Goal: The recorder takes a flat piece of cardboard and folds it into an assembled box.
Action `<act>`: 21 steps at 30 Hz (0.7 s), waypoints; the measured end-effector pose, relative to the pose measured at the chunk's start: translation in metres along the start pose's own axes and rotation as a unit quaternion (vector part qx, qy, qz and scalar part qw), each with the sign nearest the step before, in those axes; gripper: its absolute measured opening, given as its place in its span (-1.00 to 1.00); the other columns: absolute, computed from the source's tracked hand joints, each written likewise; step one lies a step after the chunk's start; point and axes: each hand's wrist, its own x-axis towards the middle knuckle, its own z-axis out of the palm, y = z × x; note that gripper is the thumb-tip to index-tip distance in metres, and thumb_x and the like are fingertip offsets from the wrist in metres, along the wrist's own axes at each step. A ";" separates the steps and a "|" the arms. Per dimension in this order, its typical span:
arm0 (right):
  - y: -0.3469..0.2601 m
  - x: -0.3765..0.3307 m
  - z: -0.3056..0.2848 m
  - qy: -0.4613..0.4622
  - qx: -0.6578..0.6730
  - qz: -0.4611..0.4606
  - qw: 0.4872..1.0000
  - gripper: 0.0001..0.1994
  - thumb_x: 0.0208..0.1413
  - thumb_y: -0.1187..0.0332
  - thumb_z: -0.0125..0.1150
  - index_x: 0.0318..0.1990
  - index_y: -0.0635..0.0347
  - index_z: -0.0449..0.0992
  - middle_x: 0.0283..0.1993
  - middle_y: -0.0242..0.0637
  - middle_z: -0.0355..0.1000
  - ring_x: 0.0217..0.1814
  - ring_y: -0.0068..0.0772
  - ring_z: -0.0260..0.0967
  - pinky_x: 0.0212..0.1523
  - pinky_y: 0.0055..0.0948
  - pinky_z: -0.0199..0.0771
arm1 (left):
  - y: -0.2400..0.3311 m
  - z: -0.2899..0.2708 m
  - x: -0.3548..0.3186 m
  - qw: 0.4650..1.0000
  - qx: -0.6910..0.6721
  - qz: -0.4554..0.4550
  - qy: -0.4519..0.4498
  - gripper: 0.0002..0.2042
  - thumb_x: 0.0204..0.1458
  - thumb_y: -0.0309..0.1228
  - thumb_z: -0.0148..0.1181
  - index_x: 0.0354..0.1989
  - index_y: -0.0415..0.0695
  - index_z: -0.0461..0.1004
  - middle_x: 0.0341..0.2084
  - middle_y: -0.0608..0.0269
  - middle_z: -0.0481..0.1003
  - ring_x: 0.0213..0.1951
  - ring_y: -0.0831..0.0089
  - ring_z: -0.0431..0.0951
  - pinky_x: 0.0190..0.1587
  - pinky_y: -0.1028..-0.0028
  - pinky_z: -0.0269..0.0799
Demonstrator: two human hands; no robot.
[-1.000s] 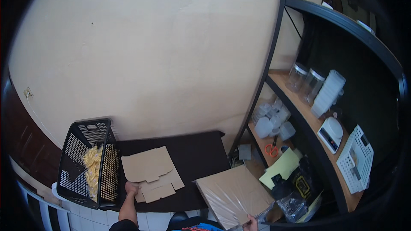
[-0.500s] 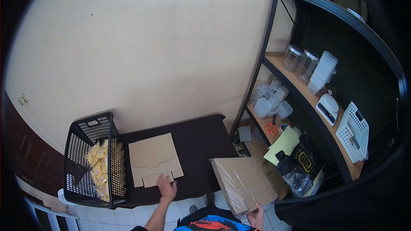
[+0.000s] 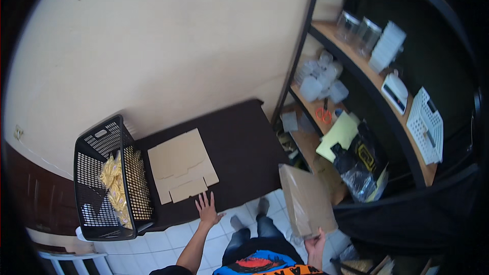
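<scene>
Near the front edge of the dark-covered table, my left hand [image 3: 207,210] has its fingers spread and holds nothing. Its fingertips are close to the near flap of a flat, unfolded cardboard box [image 3: 179,160]; whether they touch it I cannot tell. Off the table to the right, my right hand [image 3: 314,245] grips the lower edge of a clear-wrapped pack of flat cardboard boxes [image 3: 307,201], held tilted over the floor.
At the table's left stands a black mesh basket [image 3: 138,173] with several yellow packets [image 3: 113,178]. On the right, a shelf [image 3: 346,53] carries clear jars [image 3: 347,26], a scale [image 3: 395,93] and a white basket [image 3: 426,127]. Orange-handled scissors [image 3: 323,114] lie lower, near black plastic bags [image 3: 359,163].
My left hand has drawn back from the cardboard's near flap toward the table edge, fingers spreading. The wrapped pack has swung right and turned more edge-on. The whole view has shifted.
</scene>
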 end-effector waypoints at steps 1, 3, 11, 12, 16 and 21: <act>-0.007 0.013 0.007 -0.001 -0.014 -0.004 1.000 -0.50 0.16 0.27 0.28 0.25 0.14 0.38 0.25 -0.22 0.44 0.33 -0.13 0.37 0.40 0.02 0.30 | 0.003 0.007 0.005 1.000 0.008 -0.001 -0.014 0.18 -0.11 0.10 0.46 0.57 -0.03 -0.22 0.55 -0.16 -0.36 0.54 -0.19 -0.35 0.48 -0.19 -0.45; -0.021 0.055 0.010 0.013 -0.003 0.007 1.000 -0.49 0.14 0.28 0.32 0.23 0.15 0.38 0.24 -0.21 0.46 0.30 -0.14 0.40 0.38 0.00 0.33 | 0.012 0.025 0.022 0.998 0.041 -0.025 0.049 0.17 -0.15 -0.06 0.52 0.57 -0.03 -0.19 0.55 -0.16 -0.33 0.54 -0.19 -0.32 0.49 -0.18 -0.40; -0.076 0.220 0.008 0.100 0.051 0.029 0.993 -0.50 0.11 0.31 0.37 0.21 0.14 0.41 0.20 -0.25 0.48 0.24 -0.20 0.45 0.28 -0.08 0.44 | 0.091 0.039 0.082 0.996 0.020 -0.083 0.000 0.16 -0.20 -0.18 0.57 0.55 -0.04 -0.13 0.55 -0.15 -0.32 0.54 -0.18 -0.30 0.49 -0.17 -0.30; -0.083 0.235 0.015 0.116 0.050 0.023 0.992 -0.50 0.12 0.32 0.37 0.21 0.15 0.41 0.20 -0.26 0.49 0.23 -0.21 0.45 0.27 -0.09 0.45 | 0.098 0.042 0.087 0.995 0.026 -0.101 -0.011 0.15 -0.20 -0.17 0.57 0.55 -0.05 -0.12 0.55 -0.15 -0.33 0.54 -0.18 -0.31 0.49 -0.17 -0.29; -0.127 0.306 0.002 0.111 0.016 0.003 0.994 -0.53 0.15 0.31 0.35 0.20 0.15 0.42 0.20 -0.25 0.48 0.24 -0.21 0.45 0.26 -0.10 0.46 | 0.148 0.048 0.131 0.991 -0.014 -0.133 -0.016 0.20 -0.25 -0.10 0.61 0.53 -0.16 -0.11 0.53 -0.21 -0.32 0.52 -0.26 -0.30 0.47 -0.21 -0.24; -0.163 0.339 -0.008 0.031 -0.065 0.001 0.997 -0.55 0.20 0.25 0.30 0.21 0.12 0.42 0.20 -0.27 0.49 0.25 -0.22 0.44 0.27 -0.07 0.43 | 0.168 0.062 0.159 0.989 0.008 -0.147 0.002 0.25 -0.34 -0.08 0.65 0.52 -0.20 -0.09 0.51 -0.26 -0.26 0.50 -0.32 -0.27 0.45 -0.24 -0.18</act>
